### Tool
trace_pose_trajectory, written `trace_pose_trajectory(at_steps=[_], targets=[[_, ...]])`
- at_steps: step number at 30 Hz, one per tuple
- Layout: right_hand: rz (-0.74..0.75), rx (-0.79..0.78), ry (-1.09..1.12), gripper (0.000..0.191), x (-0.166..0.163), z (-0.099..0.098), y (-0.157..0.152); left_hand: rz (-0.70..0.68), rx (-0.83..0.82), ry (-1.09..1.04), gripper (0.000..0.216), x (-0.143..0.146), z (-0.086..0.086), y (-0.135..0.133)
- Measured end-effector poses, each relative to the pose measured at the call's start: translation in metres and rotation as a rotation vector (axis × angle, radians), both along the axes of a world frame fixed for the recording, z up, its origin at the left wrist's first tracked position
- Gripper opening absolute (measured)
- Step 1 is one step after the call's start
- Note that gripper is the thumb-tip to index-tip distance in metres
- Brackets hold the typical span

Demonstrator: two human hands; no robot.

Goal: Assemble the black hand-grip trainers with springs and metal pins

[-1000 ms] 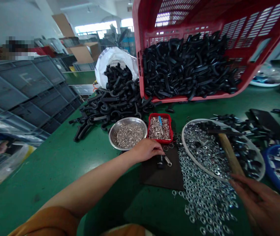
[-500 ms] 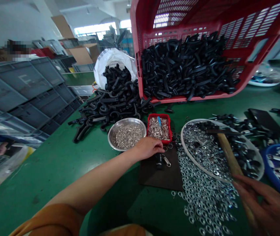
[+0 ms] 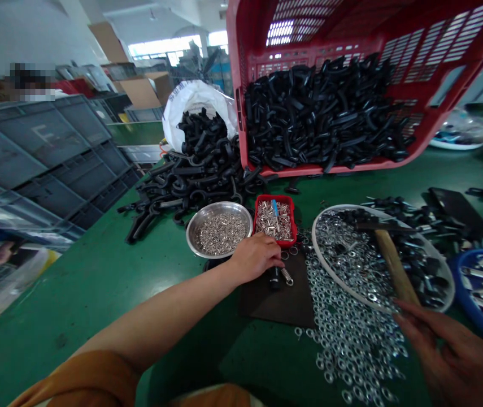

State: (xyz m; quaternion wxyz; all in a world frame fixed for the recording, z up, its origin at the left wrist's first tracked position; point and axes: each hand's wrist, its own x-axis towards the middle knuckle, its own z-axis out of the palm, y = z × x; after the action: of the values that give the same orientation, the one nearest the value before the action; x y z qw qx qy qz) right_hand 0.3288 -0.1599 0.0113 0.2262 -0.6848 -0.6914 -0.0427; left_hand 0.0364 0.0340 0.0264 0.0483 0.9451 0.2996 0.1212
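Observation:
My left hand is closed over one end of a small black plastic part, whose other end sticks out below the fingers. This part rests on a dark mat, and a metal coil spring lies just right of it. The fingertips hide what exactly they pinch. At the lower right, my right hand, somewhat blurred, is wrapped round the wooden handle of a hammer. The hammer head is over a white round tray of metal rings and black-capped parts.
A steel bowl of tiny metal pieces and a red box of pins adjoin my left hand. Loose metal rings spread beside the mat. Behind are a pile of black parts and a red crate. A blue basin stands right.
My left hand has tilted slightly and its fingers have come a little lower over the black part. My right hand has shifted slightly left on the hammer handle.

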Motion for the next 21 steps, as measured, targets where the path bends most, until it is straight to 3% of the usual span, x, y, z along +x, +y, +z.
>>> trace_pose_trajectory(at_steps=[4, 10, 14, 17, 21], targets=[[0.182, 0.126, -0.027, 0.033, -0.059, 0.010, 0.015, -0.057, -0.046, -0.054, 0.028, -0.018, 0.006, 0.000], [0.279, -0.061, -0.109, 0.044, -0.143, 0.013, 0.064, 0.133, -0.100, 0.196, 0.025, -0.059, 0.017, -0.033], [0.310, -0.180, -0.119, 0.057, -0.167, 0.012, 0.094, 0.276, -0.078, 0.286, 0.022, -0.063, 0.001, -0.055], [0.328, -0.250, -0.139, 0.054, -0.173, 0.013, 0.107, 0.354, -0.057, 0.287, 0.025, -0.058, -0.010, -0.058], [0.355, -0.286, -0.139, 0.048, -0.171, 0.014, 0.114, 0.374, -0.076, 0.321, 0.025, -0.053, -0.010, -0.059]])
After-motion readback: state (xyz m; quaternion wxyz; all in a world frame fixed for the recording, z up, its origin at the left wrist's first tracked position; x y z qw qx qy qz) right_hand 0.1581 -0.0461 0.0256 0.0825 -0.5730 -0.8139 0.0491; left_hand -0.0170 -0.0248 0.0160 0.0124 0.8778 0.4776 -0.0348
